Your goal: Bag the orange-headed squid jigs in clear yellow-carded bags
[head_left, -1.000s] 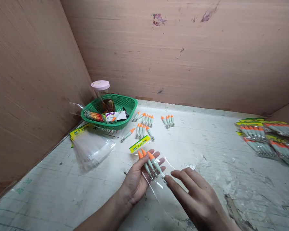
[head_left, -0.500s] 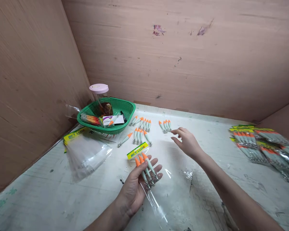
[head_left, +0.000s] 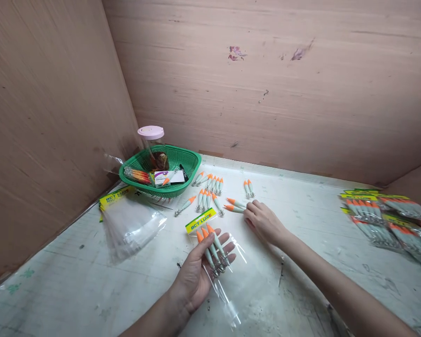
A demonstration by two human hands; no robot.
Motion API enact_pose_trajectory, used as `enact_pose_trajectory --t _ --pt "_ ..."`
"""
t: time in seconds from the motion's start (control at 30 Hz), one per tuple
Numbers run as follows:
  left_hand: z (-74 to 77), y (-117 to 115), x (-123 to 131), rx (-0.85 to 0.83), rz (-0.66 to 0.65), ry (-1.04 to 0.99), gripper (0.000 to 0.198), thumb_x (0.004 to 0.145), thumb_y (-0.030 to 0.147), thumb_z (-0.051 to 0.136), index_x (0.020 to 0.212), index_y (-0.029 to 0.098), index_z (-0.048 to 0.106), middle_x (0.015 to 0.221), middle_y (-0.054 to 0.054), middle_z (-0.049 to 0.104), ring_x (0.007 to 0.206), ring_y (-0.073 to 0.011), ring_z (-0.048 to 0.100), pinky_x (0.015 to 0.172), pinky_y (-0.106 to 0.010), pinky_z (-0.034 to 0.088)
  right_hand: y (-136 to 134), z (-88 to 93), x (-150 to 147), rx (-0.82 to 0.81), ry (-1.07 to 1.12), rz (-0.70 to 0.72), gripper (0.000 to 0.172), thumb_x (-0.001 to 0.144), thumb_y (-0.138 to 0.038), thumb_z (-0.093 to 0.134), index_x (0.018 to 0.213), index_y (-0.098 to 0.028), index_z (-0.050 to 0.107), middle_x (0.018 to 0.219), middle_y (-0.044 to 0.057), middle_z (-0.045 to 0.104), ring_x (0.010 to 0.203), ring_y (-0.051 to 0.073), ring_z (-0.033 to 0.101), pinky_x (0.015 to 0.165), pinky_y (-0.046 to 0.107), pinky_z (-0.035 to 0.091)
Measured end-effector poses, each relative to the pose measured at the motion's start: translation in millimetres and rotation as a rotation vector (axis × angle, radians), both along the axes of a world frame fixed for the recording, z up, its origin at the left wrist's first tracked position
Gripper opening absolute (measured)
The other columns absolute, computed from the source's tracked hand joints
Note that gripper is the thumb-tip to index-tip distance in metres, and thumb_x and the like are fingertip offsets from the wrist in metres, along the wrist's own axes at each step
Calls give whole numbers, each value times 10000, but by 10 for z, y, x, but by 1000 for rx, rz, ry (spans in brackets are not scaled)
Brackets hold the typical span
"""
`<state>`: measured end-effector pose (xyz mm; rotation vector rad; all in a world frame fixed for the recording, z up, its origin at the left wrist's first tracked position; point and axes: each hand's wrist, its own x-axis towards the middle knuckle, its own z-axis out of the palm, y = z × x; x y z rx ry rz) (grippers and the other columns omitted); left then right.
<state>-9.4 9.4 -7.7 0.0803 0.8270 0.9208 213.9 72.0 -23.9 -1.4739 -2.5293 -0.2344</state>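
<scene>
My left hand [head_left: 198, 269] lies palm up, its thumb pressing several orange-tipped, pale green squid jigs [head_left: 215, 245] against the fingers. A clear plastic bag with a yellow header card [head_left: 200, 221] reading "BCT LURE" is held with them; whether the jigs are inside it I cannot tell. My right hand [head_left: 264, 221] is closed on the hook ends of two squid jigs [head_left: 235, 206], whose orange tips point left. Two more jigs [head_left: 248, 188] lie just beyond it. Several other jigs [head_left: 204, 200] rest in rows on the white table to the left.
A green basket [head_left: 194, 164] stands at the back left, holding a pink-lidded jar [head_left: 150, 132], a small box and packed lures. Before it lie stacked clear bags [head_left: 133, 227]. Filled lure packs [head_left: 382, 220] are piled at the right. Wooden panels [head_left: 252, 93] enclose the table.
My right hand has taken two jigs from the group at the back and drawn them toward me, tips turned left. The left hand holds the same jigs and bag.
</scene>
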Motion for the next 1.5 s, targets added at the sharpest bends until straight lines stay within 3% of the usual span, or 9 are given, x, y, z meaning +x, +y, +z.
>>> enact_pose_trajectory --t 0.13,0.2,0.33,0.43,0.63,0.93,1.17,1.4,1.5 --pt "3 8 -8 8 -11 14 336 821 203 634 1124 72 570 1113 -185 675 923 -280 691 775 -365 587 -417 -13 6 -22 99 50 177 860 -90 434 936 -174 569 952 101 569 872 210 525 698 325 477" --pt "13 17 -16 21 -7 25 314 828 189 620 1116 72 573 1098 -178 683 921 -280 692 767 -370 591 -517 -35 54 -25 146 34 257 838 -62 429 1049 -162 537 1048 119 551 955 207 533 747 327 500" --pt "28 26 -24 40 8 43 286 837 165 598 1106 70 575 1077 -164 694 930 -279 689 761 -370 596 -440 -124 179 -35 168 -17 539 749 52 340 1228 -151 478 1278 171 472 1117 237 505 808 380 510" --pt "42 24 -22 36 10 57 277 838 153 591 1099 62 576 1067 -166 697 912 -269 695 749 -357 599 -217 -160 229 -51 167 -25 650 704 82 319 1261 -207 489 1350 138 452 1178 247 476 857 419 494" --pt "67 36 -26 26 6 63 281 832 143 588 1098 53 575 1066 -180 694 909 -273 696 753 -364 595 -22 -21 216 -144 194 21 408 753 39 406 1029 -182 609 946 78 611 884 188 589 741 314 510" --pt "55 0 -14 15 -28 57 276 822 141 593 1082 49 586 1070 -187 692 910 -284 694 744 -363 599 -850 -18 37 -242 372 -123 115 854 -157 490 936 -209 553 864 46 575 755 165 587 638 286 506" --pt "79 1 -19 25 -35 72 261 832 129 578 1080 47 584 1047 -169 705 889 -272 701 726 -348 608 -943 -40 73 -199 541 -168 146 839 -149 466 965 -201 519 792 23 529 677 152 564 611 290 495" --pt "60 8 -12 19 -35 82 249 841 127 563 1076 50 589 1036 -164 708 888 -268 702 720 -345 610 -1012 20 102 -49 156 -140 346 754 -73 500 1075 -191 551 1039 118 545 881 231 556 644 325 489" --pt "60 10 -4 16 -39 81 258 838 131 568 1082 50 587 1047 -169 704 890 -271 701 720 -345 610 -974 4 -34 126 -40 -52 305 711 -2 489 952 -155 598 958 129 589 832 245 543 613 329 454"
